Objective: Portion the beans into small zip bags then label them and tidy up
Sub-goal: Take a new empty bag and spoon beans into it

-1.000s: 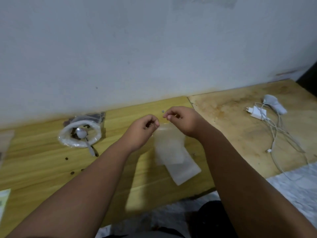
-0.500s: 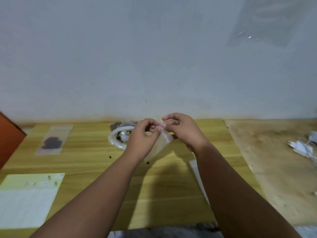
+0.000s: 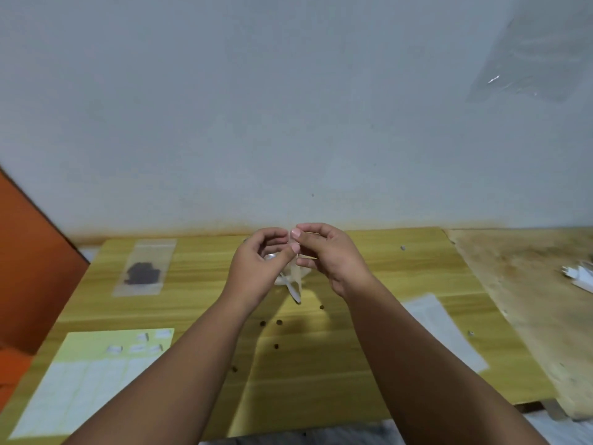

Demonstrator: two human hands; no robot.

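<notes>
The left hand point(image 3: 256, 268) and right hand point(image 3: 330, 258) pinch the bag point(image 3: 296, 289) and cover its mouth, so I can't tell if it's sealed. A white object point(image 3: 279, 281) behind the left hand is mostly hidden. The specks point(image 3: 278, 322) on the table point(image 3: 369, 258) are too small to name. The label sheet point(image 3: 80, 380) is blurred and unreadable. The charger point(image 3: 577, 274) runs off the right edge, the orange panel point(image 3: 29, 268) off the left.

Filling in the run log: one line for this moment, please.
left hand: pinches zip bag top | right hand: pinches same top | filled bag: far left | loose beans: on table
</notes>
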